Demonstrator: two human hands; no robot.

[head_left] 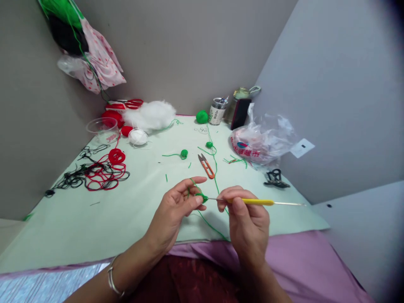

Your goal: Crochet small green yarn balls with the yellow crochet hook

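Note:
My left hand [176,206] pinches a small green crochet piece [202,197] between thumb and fingers, with green yarn [214,168] looped over the index finger and trailing up the table. My right hand [244,214] grips a yellow-handled crochet hook [252,201] held level, its metal tip pushed into the green piece. Both hands hover above the near edge of the pale green table [132,210]. A silver bangle [112,280] circles my left wrist.
Orange thread snips [206,165] lie just beyond my hands. Tangled red and black yarn [94,172] sits at the left, white stuffing [150,114] and a green yarn ball [202,116] at the back, a plastic bag [261,141] at the right, and a clear cup [102,128] far left.

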